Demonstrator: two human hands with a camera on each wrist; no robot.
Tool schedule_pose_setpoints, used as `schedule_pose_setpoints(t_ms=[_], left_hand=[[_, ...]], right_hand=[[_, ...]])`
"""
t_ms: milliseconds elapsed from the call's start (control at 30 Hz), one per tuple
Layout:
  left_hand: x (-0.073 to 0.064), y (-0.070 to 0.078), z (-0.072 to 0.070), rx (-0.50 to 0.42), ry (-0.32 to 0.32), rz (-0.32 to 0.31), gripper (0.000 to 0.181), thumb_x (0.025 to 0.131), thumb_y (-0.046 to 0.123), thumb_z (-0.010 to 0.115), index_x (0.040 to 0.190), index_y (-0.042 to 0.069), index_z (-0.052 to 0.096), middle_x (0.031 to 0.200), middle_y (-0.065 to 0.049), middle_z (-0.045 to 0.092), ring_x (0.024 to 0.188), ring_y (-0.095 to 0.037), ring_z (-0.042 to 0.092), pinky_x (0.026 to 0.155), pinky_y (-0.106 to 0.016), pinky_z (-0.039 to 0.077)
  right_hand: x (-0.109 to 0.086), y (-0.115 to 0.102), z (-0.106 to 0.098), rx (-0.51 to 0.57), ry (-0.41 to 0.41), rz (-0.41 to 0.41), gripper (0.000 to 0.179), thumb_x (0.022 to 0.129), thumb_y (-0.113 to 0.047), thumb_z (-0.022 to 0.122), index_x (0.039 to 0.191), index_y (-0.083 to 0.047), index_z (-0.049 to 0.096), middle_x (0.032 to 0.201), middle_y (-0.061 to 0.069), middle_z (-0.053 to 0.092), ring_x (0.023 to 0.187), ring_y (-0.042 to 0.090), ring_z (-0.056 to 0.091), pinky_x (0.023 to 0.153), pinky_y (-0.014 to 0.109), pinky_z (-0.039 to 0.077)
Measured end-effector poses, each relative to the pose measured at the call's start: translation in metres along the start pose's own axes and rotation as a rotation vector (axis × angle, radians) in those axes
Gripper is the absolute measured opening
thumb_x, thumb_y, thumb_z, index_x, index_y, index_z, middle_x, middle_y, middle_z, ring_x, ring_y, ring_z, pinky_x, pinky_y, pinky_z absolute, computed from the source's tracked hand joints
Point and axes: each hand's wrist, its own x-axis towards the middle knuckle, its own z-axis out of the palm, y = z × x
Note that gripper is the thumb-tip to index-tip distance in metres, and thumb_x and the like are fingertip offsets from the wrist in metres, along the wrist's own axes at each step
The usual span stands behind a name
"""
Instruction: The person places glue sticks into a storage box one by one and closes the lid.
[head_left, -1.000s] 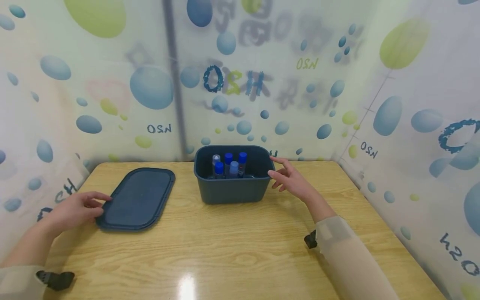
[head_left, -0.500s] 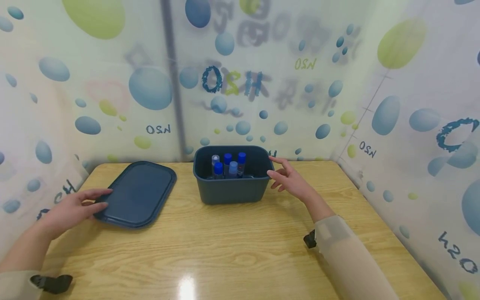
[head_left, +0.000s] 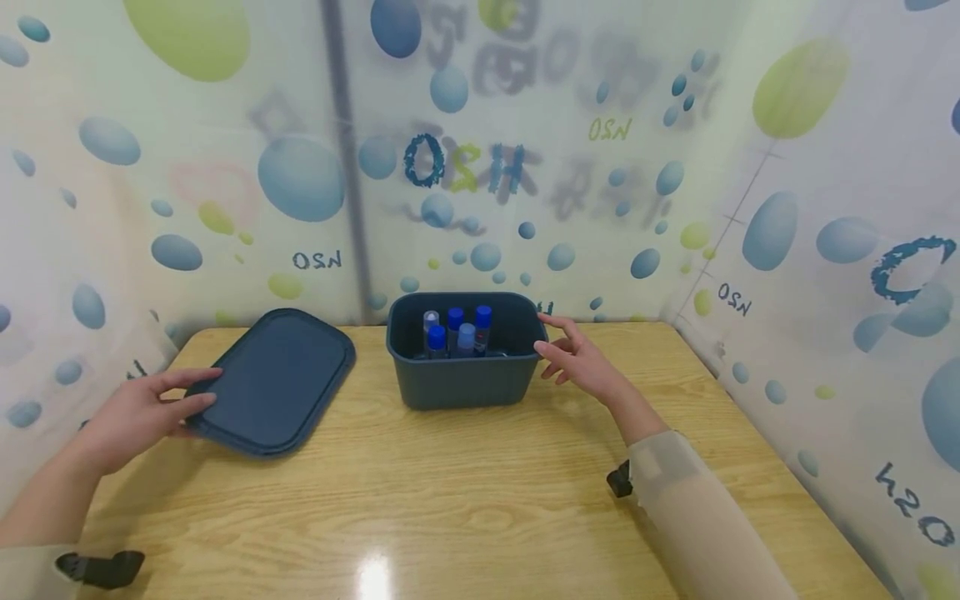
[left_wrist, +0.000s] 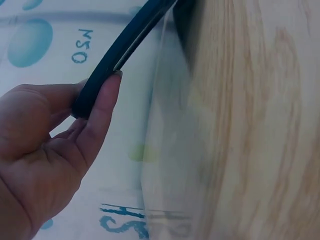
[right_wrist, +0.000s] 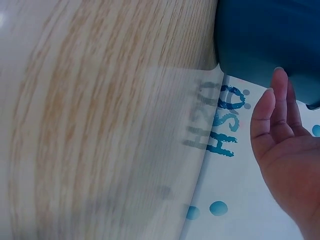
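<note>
My left hand (head_left: 135,421) pinches the near left edge of a flat dark blue lid (head_left: 273,383) with rounded corners. In the left wrist view the lid (left_wrist: 120,55) sits between thumb and fingers, its held edge raised above the table. A dark blue box (head_left: 461,383) stands uncovered at the back middle, holding several upright blue-capped tubes (head_left: 483,329); their lower parts are hidden. Beside the box's right end is my right hand (head_left: 588,358), fingers apart and loosely bent at the rim. The right wrist view shows its fingertips (right_wrist: 280,75) against or very near the box wall.
The wooden table (head_left: 420,500) reaches back to a patterned curtain (head_left: 480,233), close behind the box. Another curtain side (head_left: 825,333) borders the table on the right. Black wrist straps (head_left: 108,569) are on both sleeves.
My left hand has taken hold of the lid's edge and lifted it, tilting the lid and shifting it slightly away from me. The right hand and the box have stayed put.
</note>
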Motion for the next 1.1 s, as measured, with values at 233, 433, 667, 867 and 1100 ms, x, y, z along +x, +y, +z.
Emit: schedule_pose_setpoints(t_ms=[233, 433, 667, 867, 1100], left_hand=[[0.003, 0.018, 0.006, -0.032, 0.1, 0.067, 0.059, 0.115, 0.027, 0.062, 0.163, -0.003, 0.047, 0.158, -0.042, 0.042, 0.089, 0.007, 0.075, 0.075, -0.037, 0.067], [0.005, 0.036, 0.01, 0.046, 0.168, 0.106, 0.066, 0.113, 0.029, 0.065, 0.168, 0.004, 0.039, 0.147, -0.036, 0.048, 0.09, 0.021, 0.063, 0.07, -0.035, 0.066], [0.008, 0.058, 0.015, 0.151, 0.257, 0.112, 0.061, 0.113, 0.033, 0.064, 0.165, 0.007, 0.047, 0.145, -0.032, 0.054, 0.095, 0.001, 0.079, 0.067, -0.026, 0.062], [0.018, 0.079, 0.021, 0.221, 0.359, 0.13, 0.054, 0.112, 0.033, 0.066, 0.161, 0.01, 0.056, 0.145, -0.032, 0.059, 0.126, -0.061, 0.066, 0.065, -0.019, 0.054], [0.031, 0.098, 0.028, 0.242, 0.448, 0.202, 0.05, 0.111, 0.025, 0.068, 0.159, 0.015, 0.06, 0.151, -0.03, 0.061, 0.123, -0.06, 0.068, 0.085, -0.058, 0.064]], right_hand=[[-0.001, 0.001, 0.0, 0.007, 0.006, 0.002, 0.068, 0.115, -0.045, 0.058, 0.174, -0.036, 0.027, 0.143, 0.028, 0.063, 0.103, 0.035, 0.076, 0.082, 0.035, 0.06], [-0.001, 0.001, 0.0, 0.011, 0.012, 0.002, 0.065, 0.114, -0.047, 0.058, 0.173, -0.038, 0.03, 0.143, 0.025, 0.064, 0.103, 0.035, 0.076, 0.083, 0.036, 0.06], [-0.001, 0.001, 0.0, 0.014, 0.008, -0.009, 0.066, 0.114, -0.046, 0.058, 0.173, -0.036, 0.029, 0.143, 0.027, 0.063, 0.104, 0.039, 0.076, 0.082, 0.035, 0.06], [-0.001, 0.002, 0.0, 0.015, 0.009, -0.01, 0.067, 0.114, -0.045, 0.058, 0.173, -0.036, 0.029, 0.144, 0.027, 0.063, 0.103, 0.036, 0.076, 0.082, 0.035, 0.06], [-0.001, 0.001, 0.001, 0.017, 0.006, -0.002, 0.066, 0.115, -0.045, 0.057, 0.174, -0.036, 0.028, 0.144, 0.027, 0.063, 0.106, 0.041, 0.075, 0.082, 0.034, 0.06]])
